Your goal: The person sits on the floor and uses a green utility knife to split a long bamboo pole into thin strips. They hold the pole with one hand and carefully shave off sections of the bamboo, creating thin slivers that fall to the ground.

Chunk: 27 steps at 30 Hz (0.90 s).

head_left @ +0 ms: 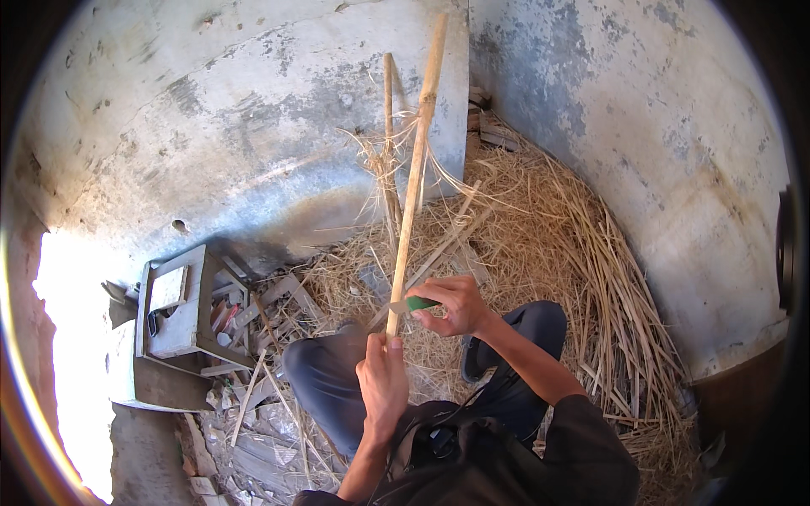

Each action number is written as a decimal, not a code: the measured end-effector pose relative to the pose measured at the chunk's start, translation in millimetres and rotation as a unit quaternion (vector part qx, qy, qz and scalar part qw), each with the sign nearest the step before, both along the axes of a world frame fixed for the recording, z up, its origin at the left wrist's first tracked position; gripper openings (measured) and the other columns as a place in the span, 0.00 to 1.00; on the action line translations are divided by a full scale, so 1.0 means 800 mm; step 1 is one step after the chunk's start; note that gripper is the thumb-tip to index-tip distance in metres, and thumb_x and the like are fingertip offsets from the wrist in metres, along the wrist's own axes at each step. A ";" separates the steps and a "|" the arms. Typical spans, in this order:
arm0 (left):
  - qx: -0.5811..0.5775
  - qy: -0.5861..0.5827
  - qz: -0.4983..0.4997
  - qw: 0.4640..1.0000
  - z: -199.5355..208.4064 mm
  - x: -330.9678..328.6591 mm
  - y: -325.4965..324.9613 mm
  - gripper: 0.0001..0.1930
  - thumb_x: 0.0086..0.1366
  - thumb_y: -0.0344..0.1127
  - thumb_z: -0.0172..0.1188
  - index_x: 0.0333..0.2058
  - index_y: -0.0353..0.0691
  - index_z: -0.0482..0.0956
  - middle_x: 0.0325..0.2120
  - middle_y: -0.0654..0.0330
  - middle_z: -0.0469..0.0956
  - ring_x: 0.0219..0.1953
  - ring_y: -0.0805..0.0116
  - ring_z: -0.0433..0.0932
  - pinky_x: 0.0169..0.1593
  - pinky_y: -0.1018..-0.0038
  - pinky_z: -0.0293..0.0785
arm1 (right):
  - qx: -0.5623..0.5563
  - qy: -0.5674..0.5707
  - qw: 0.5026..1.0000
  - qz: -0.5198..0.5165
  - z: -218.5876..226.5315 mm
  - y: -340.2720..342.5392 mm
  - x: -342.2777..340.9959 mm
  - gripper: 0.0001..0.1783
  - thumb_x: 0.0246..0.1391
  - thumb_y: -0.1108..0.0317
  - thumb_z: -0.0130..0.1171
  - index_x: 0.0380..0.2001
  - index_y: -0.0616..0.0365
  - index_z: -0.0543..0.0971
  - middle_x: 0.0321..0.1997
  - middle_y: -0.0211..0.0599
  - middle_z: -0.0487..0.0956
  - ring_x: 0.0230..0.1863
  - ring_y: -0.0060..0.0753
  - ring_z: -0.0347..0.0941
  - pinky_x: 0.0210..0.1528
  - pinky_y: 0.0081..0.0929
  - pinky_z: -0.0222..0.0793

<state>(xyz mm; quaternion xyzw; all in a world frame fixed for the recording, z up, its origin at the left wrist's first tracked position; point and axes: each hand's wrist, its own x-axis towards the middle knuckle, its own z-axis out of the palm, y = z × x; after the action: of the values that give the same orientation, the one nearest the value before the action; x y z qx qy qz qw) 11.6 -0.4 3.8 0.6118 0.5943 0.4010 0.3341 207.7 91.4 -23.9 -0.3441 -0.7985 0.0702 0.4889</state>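
**Position.** Pale pole (411, 211) is held btwn the person's knees and runs up toward the far edge of the floor (354, 274); its upper end shows against the wall (278, 110). Contact there: can't tell.

**Fingers.** L hand (384, 379): fingers closed round the pole's lower part, thumb on top. R hand (456, 304): fingers curled tight on a green-handled knife (419, 303), its blade across the pole just above the L hand. Edge direction: can't tell.

**Hazards (judged).**
1. Cut to L hand. Cause: blade slips or skids twd the thumb, w/ little clearance btwn them.
2. Cut to R leg (540, 329) or L leg (325, 367). Cause: overrun of the R hand, both knees being nr the work.
3. Pole rolls or swings. Cause: one-hand grip low on a long piece; upper end poss. unsupported.
4. Blade digs in or pole splits. Cause: angle too steep, or a knot.
5. Snagging. Cause: loose strands (422, 156) abt mid-pole, nr a thinner stick (388, 93).
6. Dropped knife hard to find. Cause: deep straw (531, 211) twd the floor's far R corner.
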 end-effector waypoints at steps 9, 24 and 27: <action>-0.031 -0.038 -0.012 0.999 -0.006 -0.008 -0.001 0.14 0.79 0.40 0.52 0.39 0.33 0.73 0.16 0.52 0.71 0.19 0.61 0.71 0.30 0.61 0.69 | 0.029 0.000 0.999 -0.016 0.003 0.005 0.004 0.12 0.52 0.60 0.70 0.40 0.49 0.87 0.28 0.27 0.84 0.22 0.31 0.80 0.25 0.30 0.74; -0.047 -0.077 -0.061 0.994 -0.005 -0.015 -0.033 0.13 0.77 0.36 0.55 0.34 0.32 0.71 0.18 0.52 0.70 0.21 0.70 0.66 0.27 0.65 0.67 | -0.129 0.133 0.969 -0.166 0.027 0.033 0.062 0.24 0.69 0.49 0.56 0.42 0.62 0.85 0.24 0.30 0.79 0.25 0.17 0.75 0.24 0.24 0.66; -0.043 -0.130 -0.036 0.990 -0.023 -0.022 -0.011 0.14 0.78 0.37 0.54 0.34 0.33 0.71 0.17 0.60 0.69 0.22 0.76 0.64 0.26 0.69 0.63 | -0.105 0.117 0.982 -0.108 -0.006 0.032 0.054 0.21 0.71 0.51 0.53 0.43 0.57 0.86 0.27 0.30 0.84 0.25 0.23 0.79 0.24 0.27 0.72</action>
<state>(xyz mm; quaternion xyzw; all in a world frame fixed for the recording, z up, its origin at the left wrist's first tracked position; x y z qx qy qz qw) -5.9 -9.5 -14.9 0.5603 0.5404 0.4391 0.4486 250.8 117.0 -28.7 -0.4672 -0.6824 0.1405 0.5444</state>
